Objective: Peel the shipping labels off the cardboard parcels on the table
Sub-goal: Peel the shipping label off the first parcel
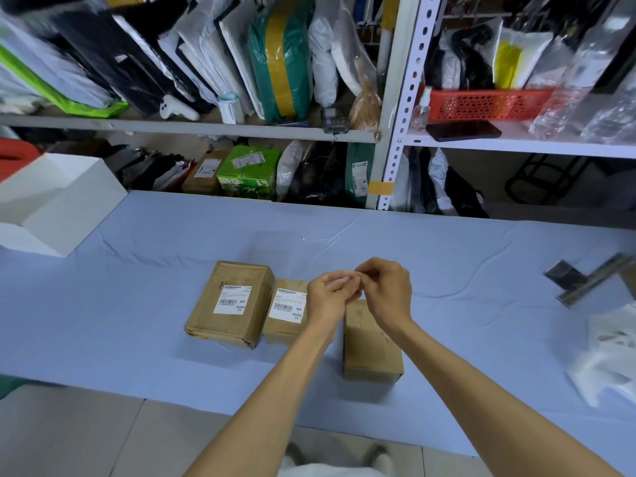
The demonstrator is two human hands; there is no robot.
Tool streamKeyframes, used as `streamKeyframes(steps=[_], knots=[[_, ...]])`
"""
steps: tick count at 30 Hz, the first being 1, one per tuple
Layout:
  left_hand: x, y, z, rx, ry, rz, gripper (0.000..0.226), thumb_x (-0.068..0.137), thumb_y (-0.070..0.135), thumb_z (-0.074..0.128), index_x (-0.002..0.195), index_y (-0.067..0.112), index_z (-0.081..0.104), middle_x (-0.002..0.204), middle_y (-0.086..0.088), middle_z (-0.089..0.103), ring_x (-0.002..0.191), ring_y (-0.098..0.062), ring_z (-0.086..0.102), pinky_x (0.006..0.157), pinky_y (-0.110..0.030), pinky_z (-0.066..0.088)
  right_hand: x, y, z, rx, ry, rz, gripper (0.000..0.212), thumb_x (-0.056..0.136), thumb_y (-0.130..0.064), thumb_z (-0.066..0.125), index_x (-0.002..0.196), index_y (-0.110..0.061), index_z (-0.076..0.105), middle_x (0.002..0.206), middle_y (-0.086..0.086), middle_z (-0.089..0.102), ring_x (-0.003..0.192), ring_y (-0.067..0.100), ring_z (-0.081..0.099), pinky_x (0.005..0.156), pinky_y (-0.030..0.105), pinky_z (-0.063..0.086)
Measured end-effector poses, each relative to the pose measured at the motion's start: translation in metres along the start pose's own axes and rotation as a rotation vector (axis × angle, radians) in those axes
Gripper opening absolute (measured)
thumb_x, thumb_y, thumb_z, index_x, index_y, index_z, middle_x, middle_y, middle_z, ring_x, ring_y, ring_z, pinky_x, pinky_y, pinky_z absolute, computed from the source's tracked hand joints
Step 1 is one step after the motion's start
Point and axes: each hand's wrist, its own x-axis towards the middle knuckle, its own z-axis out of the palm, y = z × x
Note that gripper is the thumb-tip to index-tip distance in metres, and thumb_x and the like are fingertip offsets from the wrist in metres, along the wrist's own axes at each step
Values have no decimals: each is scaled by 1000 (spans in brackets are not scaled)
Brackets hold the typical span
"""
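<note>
"Where were the parcels?"

"Three cardboard ones stood in a row toward the front of the table (pixel 137 304), which had a pale blue cloth over it. The left parcel (pixel 206 325) was the biggest, and the left label (pixel 233 300), white with a barcode, was stuck flat on its top. The middle parcel (pixel 278 330) stood just beside it, with the middle label (pixel 288 304) on top in the same way. The right parcel (pixel 371 346) stood a little apart, and its top was plain brown cardboard."

"And the hands?"

"Both were held up over the gap between the middle and right parcels. I could not tell if they touched either one. The left hand (pixel 330 294) and the right hand (pixel 385 290) each had the fingers curled, and the fingertips of the two met. Something pale showed where they met. It was too small for me to tell paper from fingernail, so I could not tell whether they pinched anything."

"What else was about?"

"A white box (pixel 62 208) sat at the far left of the table, crumpled white plastic bags (pixel 605 359) at the right, and a dark metal piece (pixel 585 280) beyond them. Behind stood shelves (pixel 206 127) crammed with packages. Among them were a green carton (pixel 247 173), a red basket (pixel 488 105), a small spray bottle (pixel 421 110) and a dark phone (pixel 463 130)."
</note>
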Motion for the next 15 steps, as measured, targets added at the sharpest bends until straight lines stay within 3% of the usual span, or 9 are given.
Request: streamKeyframes(steps=[3, 7, 15], knots=[[2, 3, -11, 175, 49, 23, 6, 81, 11, 74, 83, 9, 69, 76, -7, 72, 72, -18, 70, 72, -26, 56, 1, 0, 4, 198, -82, 48, 13, 78, -1, 67, 71, -9, 74, 63, -1, 70, 62, 11, 68, 62, 32, 57], [7, 6, -23, 662, 107, 150, 13, 74, 31, 79, 74, 21, 70, 70, 10, 72, 72, -4, 67, 70, -27, 47, -3, 9, 14, 343, -96, 161, 10, 79, -1, 68, 74, -8, 72, 64, 6, 71, 65, 20, 71, 65, 36, 60], [8, 13, -21, 744, 119, 290, 16, 77, 21, 76, 69, 12, 66, 66, 2, 67, 70, -19, 63, 64, -36, 49, -2, 9, 14, 632, -223, 263, 10, 88, 1, 65, 90, 4, 74, 83, 17, 75, 81, 27, 73, 73, 28, 60]])
